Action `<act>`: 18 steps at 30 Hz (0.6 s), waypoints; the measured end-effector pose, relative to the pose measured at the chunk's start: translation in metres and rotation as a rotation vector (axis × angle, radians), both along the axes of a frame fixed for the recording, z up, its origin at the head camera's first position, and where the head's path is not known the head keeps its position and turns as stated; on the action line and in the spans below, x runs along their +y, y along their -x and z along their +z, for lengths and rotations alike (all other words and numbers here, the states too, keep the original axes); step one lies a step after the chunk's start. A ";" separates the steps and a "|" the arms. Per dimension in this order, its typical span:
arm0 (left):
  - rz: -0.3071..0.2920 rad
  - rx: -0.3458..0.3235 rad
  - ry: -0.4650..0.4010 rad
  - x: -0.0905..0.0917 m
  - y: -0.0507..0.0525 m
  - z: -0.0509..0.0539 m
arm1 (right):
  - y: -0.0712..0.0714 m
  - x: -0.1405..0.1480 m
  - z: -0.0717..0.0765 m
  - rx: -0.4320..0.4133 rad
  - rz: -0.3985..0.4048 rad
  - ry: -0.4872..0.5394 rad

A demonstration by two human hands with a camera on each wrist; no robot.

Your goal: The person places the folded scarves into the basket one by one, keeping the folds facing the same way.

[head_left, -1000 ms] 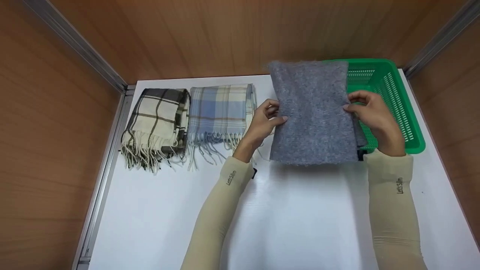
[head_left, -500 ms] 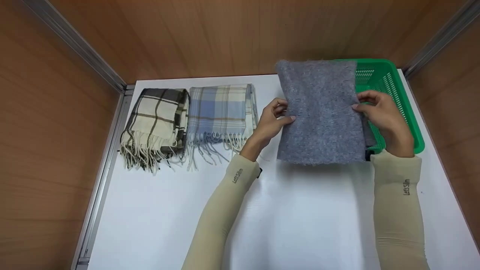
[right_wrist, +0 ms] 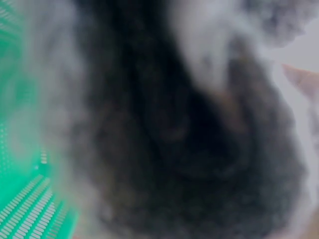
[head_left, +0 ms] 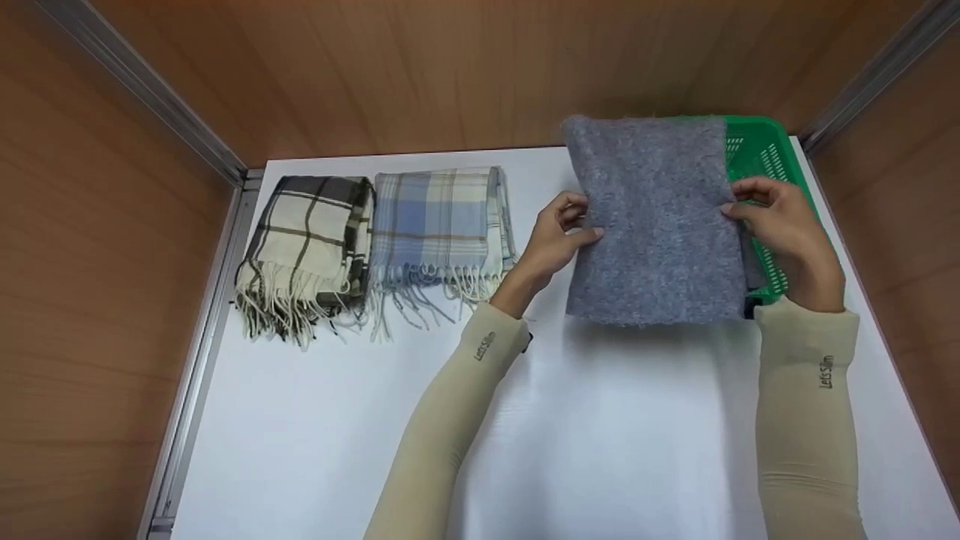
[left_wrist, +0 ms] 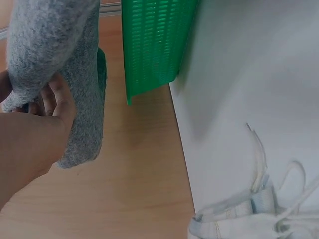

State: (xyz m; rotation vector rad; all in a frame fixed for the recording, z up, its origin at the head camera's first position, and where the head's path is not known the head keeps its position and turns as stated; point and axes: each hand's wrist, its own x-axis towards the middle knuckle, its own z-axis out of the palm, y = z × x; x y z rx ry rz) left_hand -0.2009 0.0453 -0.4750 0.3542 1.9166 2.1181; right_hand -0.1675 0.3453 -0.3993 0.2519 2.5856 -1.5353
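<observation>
A folded, fuzzy grey scarf (head_left: 660,225) is held up off the table between both hands in the head view. My left hand (head_left: 556,234) pinches its left edge, thumb in front and fingers behind. At the opposite edge my right hand (head_left: 787,225) grips it the same way. The scarf covers much of the green plastic basket (head_left: 814,169) from the head camera. In the left wrist view the left hand (left_wrist: 45,124) has its fingers curled about a fold of the scarf (left_wrist: 82,109), beside the basket wall (left_wrist: 154,45). Blurred cloth (right_wrist: 149,149) fills most of the right wrist view.
A black-and-cream plaid scarf (head_left: 307,225) lies folded at the table's left. Next to it is a folded blue-and-cream plaid scarf (head_left: 435,217) with fringes toward the front. Wooden panels (head_left: 480,67) enclose the white table (head_left: 337,427) at the back and both sides.
Both hands have moved to the right with the grey scarf, which now hides more of the green basket. The plaid scarves lie where they were.
</observation>
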 end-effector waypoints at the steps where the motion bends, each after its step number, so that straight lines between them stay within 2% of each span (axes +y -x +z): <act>1: -0.001 -0.002 0.000 0.002 0.000 0.000 | 0.000 0.002 0.000 -0.003 0.000 -0.005; 9: -0.013 -0.017 -0.012 0.012 0.004 0.004 | -0.002 0.014 0.005 -0.019 -0.016 -0.062; 18: -0.013 0.005 -0.017 0.025 0.006 0.007 | 0.000 0.027 0.009 0.030 -0.032 -0.037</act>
